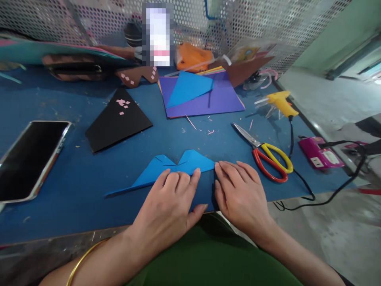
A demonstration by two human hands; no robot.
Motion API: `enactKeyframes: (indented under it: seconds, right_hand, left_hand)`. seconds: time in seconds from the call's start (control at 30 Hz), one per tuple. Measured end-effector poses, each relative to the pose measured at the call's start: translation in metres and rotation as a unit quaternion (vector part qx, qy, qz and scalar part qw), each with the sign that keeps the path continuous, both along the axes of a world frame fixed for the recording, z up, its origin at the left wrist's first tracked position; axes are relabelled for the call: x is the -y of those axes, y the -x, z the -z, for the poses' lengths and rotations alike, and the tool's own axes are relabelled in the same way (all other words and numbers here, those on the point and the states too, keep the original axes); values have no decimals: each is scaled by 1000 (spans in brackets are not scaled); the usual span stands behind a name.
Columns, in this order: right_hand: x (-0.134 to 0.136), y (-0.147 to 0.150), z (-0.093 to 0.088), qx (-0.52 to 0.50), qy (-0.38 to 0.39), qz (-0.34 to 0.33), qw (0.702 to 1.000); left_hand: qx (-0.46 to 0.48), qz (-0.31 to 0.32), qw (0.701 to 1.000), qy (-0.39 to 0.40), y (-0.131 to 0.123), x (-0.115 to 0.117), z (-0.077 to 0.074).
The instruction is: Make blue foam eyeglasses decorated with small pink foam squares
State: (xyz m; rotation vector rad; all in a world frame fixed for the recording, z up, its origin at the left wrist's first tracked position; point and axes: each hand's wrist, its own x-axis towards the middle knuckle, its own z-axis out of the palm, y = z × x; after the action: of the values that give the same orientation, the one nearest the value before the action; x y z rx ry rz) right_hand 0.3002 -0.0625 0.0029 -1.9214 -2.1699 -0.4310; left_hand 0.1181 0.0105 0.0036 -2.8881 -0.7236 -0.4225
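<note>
Hands flat, fingers spread: left hand point(169, 206) and right hand point(239, 194) pressed folded blue paper point(178, 167), gripping nothing, its near edge apparently hidden beneath both palms.

Matt blue folded paper point(166, 169) — glossy phone point(28, 159), metal-bladed, plastic-handled scissors point(263, 153).

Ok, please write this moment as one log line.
left hand: flat on blue paper | right hand: on its right edge | scissors: lying right, untouched
</note>
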Motion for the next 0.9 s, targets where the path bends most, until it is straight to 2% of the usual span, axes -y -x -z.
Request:
enactKeyframes:
  seconds: [0.07,0.2,0.27,0.4,0.5,0.7,0.9]
  right_hand:
    - [0,5,1,-20,5,1,1000]
    - [-5,20,4,-72,38,-97,992]
    - [-6,27,5,-84,51,-119,988]
    - [-3,35,6,-77,65,-101,990]
    - [0,37,7,-61,72,-92,991]
    - [-3,40,4,-54,89,-92,990]
    - [-7,43,5,-63,62,-103,991]
  left_hand:
    - [0,1,1000,15,1,1,-1]
    - [30,-10,999,42,11,2,-3]
    - [57,-18,997,51,21,1,-4]
    - [79,-24,995,60,42,-4,-3]
    - [76,-32,996,30,50,-3,0]
    - [69,-55,996,19,48,2,2]
    - [52,-62,997,-11,47,3,0]
